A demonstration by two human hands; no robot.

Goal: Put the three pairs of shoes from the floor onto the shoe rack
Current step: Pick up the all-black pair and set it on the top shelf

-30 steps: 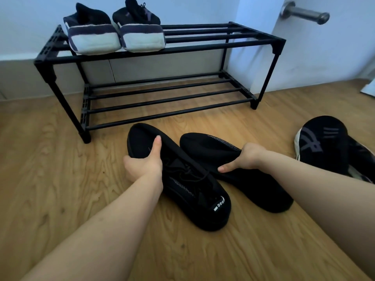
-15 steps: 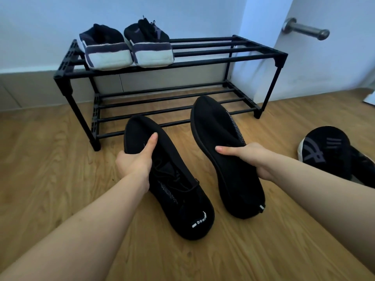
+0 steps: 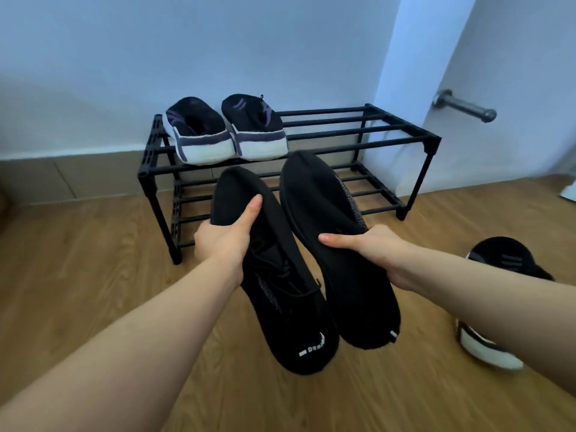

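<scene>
While both black knit shoes hang in the air in front of the rack, each one sits in its own hand: the left black shoe [image 3: 280, 288] is clamped at the forward part of its upper by the left hand [image 3: 226, 241], thumb laid flat along the top toward the toe and the other fingers wrapped under the outer edge, so most of the shoe, laces and the white-lettered heel tab, trails back toward the camera below the grip. Over on the other side, the right black shoe [image 3: 336, 244] is pinched about midway along by the right hand [image 3: 371, 247], thumb pressed across the top, remaining fingers hidden on the far side, with the toe pointing up over the rack and the heel dropping toward the floor. Toes of both overlap the front of the black shoe rack [image 3: 402, 141], though whether they touch it cannot be told. On the rack's top tier, at its left end, a dark pair with white soles [image 3: 224, 135] sits side by side, heels outward. Off to the right on the wooden floor [image 3: 78, 275], partly behind the right forearm, lies another dark sneaker [image 3: 505, 263]. Behind that, a metal door handle [image 3: 464, 106] sticks out.
</scene>
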